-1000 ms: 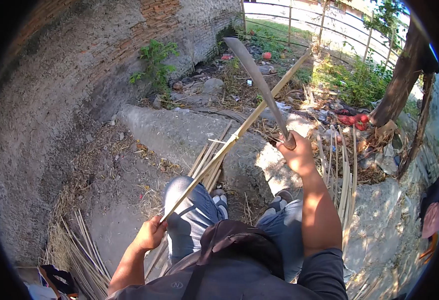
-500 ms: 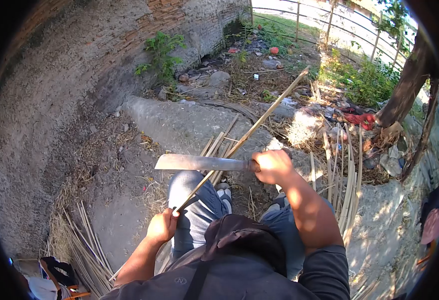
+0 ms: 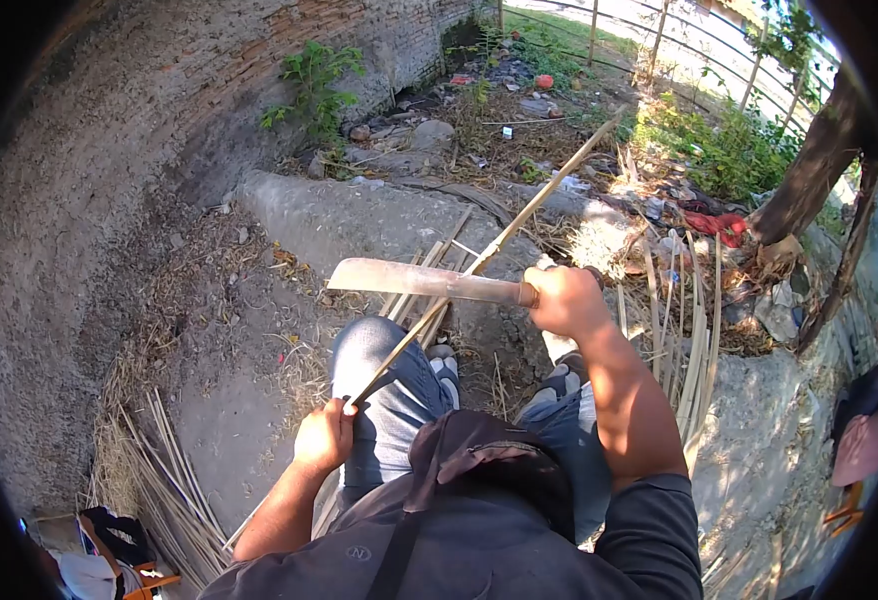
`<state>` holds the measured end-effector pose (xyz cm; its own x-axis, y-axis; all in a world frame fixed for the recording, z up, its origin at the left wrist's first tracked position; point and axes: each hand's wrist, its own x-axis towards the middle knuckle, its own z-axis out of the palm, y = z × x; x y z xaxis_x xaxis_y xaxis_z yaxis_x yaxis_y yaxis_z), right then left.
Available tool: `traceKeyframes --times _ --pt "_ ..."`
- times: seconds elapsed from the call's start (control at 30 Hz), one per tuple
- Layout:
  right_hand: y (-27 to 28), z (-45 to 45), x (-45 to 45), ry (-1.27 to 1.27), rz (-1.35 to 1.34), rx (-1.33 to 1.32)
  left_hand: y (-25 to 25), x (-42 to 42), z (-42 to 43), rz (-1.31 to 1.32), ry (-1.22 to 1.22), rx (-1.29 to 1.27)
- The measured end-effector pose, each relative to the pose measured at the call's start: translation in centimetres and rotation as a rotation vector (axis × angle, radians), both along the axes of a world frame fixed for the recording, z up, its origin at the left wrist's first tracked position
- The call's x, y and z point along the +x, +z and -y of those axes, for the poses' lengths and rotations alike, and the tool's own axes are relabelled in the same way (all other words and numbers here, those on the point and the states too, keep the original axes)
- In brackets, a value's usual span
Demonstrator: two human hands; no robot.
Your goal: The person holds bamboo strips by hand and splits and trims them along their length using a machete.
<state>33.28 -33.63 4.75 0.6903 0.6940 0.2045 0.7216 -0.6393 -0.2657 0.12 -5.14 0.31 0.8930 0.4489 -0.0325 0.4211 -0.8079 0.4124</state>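
My right hand (image 3: pixel 567 300) is wrapped round the handle of a machete (image 3: pixel 424 284), whose broad blade points left and crosses above a long bamboo strip (image 3: pixel 531 208). Whether the blade touches the strip I cannot tell. Closed on the strip's near end is my left hand (image 3: pixel 325 434), beside my left knee. From there the strip slants up and away to the right, its far end off the ground. Under it, past my feet, several split bamboo strips (image 3: pixel 421 270) lie on the ground.
More split strips lie in a pile (image 3: pixel 174 490) at the lower left and another bundle (image 3: pixel 697 350) on the right. A rough wall (image 3: pixel 129 160) rises on the left. A tree trunk (image 3: pixel 809 190) leans at the right, near red cloth (image 3: pixel 716 228). Litter and stones cover the ground ahead.
The machete and my right hand have moved a little to the right, and the blade now tilts with its tip higher. My left hand keeps its hold on the strip.
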Motion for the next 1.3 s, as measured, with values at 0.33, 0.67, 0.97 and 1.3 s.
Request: traceKeyframes --times 0.33,0.67,0.97,1.3 --pt "-0.5 -0.6 -0.5 -0.045 -0.092 -0.036 0.2 -0.1 -0.2 -0.021 -0.023 0.011" --pt "0.2 0.2 2.0 -0.204 -0.191 -0.017 -0.5 -0.2 -0.3 0.02 -0.04 0.026" --pt "2.0 0.8 0.4 -0.16 -0.22 -0.063 -0.2 -0.4 -0.1 0.021 -0.023 0.018" --pt "0.0 2.1 1.6 -0.032 -0.473 -0.032 1.0 0.3 -0.6 -0.078 -0.064 0.009"
